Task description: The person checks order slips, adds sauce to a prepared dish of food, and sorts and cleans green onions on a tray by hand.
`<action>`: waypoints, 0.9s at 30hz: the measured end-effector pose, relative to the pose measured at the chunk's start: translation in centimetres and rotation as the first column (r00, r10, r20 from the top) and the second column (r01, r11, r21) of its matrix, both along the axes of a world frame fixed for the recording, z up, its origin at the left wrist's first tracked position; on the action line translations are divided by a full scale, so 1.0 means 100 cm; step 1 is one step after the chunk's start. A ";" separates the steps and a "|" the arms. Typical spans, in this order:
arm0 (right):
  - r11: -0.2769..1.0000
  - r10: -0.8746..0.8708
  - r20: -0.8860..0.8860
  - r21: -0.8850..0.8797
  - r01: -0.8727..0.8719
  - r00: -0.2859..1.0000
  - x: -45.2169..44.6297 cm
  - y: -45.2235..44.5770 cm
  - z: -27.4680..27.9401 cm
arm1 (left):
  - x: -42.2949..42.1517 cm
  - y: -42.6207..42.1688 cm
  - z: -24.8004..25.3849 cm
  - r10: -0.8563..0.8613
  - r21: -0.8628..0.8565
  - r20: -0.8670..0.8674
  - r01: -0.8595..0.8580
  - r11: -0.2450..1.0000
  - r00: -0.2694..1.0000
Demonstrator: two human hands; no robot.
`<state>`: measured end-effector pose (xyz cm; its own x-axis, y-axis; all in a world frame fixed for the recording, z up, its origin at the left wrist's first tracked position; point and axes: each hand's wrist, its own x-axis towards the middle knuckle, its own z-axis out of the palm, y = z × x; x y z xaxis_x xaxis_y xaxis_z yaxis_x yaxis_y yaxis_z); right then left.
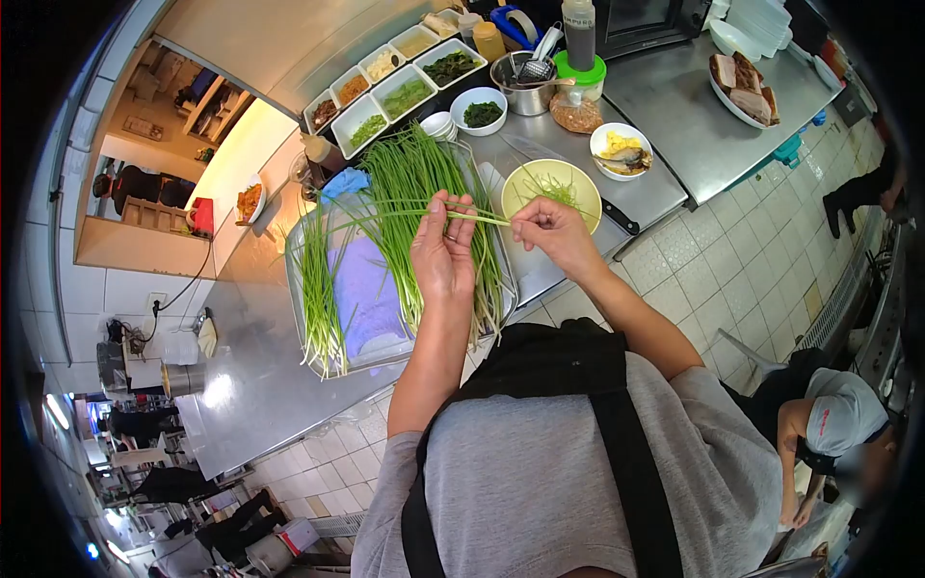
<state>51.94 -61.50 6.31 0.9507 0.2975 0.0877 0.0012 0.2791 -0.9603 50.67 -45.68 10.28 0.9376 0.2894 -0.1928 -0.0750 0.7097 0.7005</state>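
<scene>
My left hand (445, 252) is turned palm up, with its thumb closed over a few thin scallions (395, 209) whose green ends trail left. My right hand (557, 234) pinches the pale root ends of the same stalks, just in front of a pale yellow bowl (515, 176) with green and whitish trimmings inside. Below and beyond my left hand, a metal tray (292, 252) holds a large bunch of scallions (409, 178) and a smaller bunch (318, 303) at its left. Between the bunches lies a purple cloth or paper (371, 306).
A knife (621, 218) lies partly behind the bowl, handle toward the counter edge. White containers (406, 92) of toppings line the back. Nearby stand a metal pot (525, 96), a plate with yellow food (621, 152) and a meat dish (744, 89). A co-worker (829, 424) bends at lower right.
</scene>
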 end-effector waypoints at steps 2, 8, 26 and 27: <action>1.000 0.006 -0.022 -0.003 -0.006 1.000 -0.002 -0.005 -0.002 | -0.001 0.003 -0.002 0.016 0.003 0.007 -0.016 1.000 1.000; 0.999 -0.042 -0.084 -0.001 0.042 0.996 -0.003 -0.020 0.002 | -0.005 0.009 0.000 -0.003 0.031 -0.002 0.003 1.000 1.000; 0.987 -0.089 -0.064 -0.140 0.079 0.994 0.009 -0.027 0.000 | -0.082 0.079 0.023 -0.387 0.487 -0.283 0.479 0.731 0.878; 0.986 -0.084 -0.060 -0.150 0.074 0.995 0.009 -0.024 0.001 | -0.086 0.080 0.021 -0.381 0.511 -0.289 0.478 0.715 0.878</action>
